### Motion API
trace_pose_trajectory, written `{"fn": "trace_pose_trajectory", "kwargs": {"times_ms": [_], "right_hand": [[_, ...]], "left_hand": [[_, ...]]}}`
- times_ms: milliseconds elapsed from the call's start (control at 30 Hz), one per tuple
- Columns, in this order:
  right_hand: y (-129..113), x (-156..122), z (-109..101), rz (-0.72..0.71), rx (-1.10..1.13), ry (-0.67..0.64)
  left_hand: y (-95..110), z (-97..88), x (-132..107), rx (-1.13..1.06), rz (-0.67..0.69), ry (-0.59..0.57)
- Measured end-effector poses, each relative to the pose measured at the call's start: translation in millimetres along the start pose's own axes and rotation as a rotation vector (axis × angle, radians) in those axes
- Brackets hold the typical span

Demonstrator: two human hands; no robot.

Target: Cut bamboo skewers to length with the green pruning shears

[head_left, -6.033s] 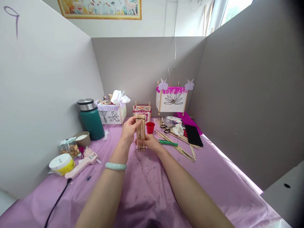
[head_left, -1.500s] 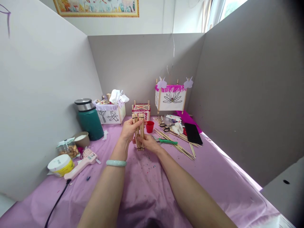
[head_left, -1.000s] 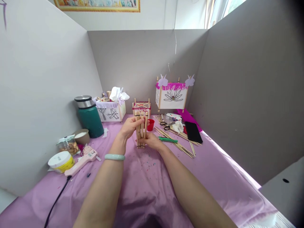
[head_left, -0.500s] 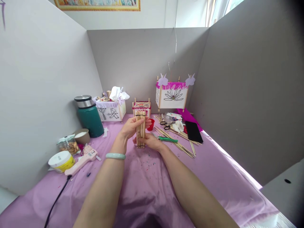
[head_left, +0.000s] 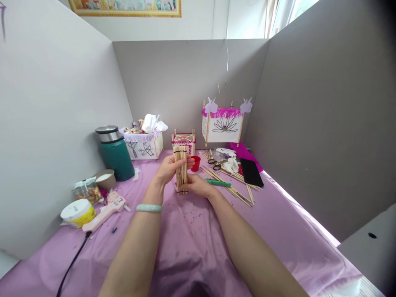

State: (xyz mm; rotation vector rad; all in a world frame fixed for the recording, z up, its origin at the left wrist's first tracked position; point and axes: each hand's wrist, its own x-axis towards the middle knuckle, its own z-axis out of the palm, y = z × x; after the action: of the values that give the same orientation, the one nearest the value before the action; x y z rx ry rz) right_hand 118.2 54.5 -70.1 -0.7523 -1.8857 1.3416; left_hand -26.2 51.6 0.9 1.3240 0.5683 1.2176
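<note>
Upright between my hands is a bundle of wooden sticks with dark bands near its top and bottom. My left hand grips its upper part, thumb across the front and fingertips showing on the far side. Lower down, my right hand closes round the right side near the bottom band. Part of each hand's fingers is hidden behind the sticks. Just behind the bundle stand a small stick-framed lantern with red trim and a red cup. Green-handled pliers lie right of my right hand.
Loose sticks, scissors and a black phone lie to the right. A paper lantern hangs at the back. On the left are a green flask, a glue gun with its cord, and a white-lidded tub.
The bundle has tilted slightly, and its top has shifted a little left in view. Both hands keep hold of it. The whole view has moved slightly.
</note>
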Motion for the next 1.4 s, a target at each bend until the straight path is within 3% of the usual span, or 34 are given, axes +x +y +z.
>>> {"fn": "trace_pose_trajectory", "kwargs": {"times_ms": [100,200,733,933,1100,1233,1400], "right_hand": [[2,0,-6,0.030,-0.218,0.035],[5,0,-8,0.053,-0.280,0.031],[8,0,-5,0.050,-0.206,0.055],[7,3,5,0.108,-0.202,0.185],[7,4,5,0.127,-0.232,0.181],[7,6,6,0.103,-0.121,0.174],[-1,9,14,-0.007,0.280,0.195]], "left_hand": [[0,-0.7,0,-0.007,-0.011,-0.010],[2,-0.2,0,-0.015,-0.028,-0.019],[2,-2.2,1,-0.013,-0.045,-0.030],[1,-5.4,2,-0.013,-0.035,-0.049],[1,-6.0,3,-0.018,-0.032,-0.063],[3,-3.8,2,-0.018,-0.042,-0.054],[4,-3.1,0,-0.006,-0.043,-0.046]]}}
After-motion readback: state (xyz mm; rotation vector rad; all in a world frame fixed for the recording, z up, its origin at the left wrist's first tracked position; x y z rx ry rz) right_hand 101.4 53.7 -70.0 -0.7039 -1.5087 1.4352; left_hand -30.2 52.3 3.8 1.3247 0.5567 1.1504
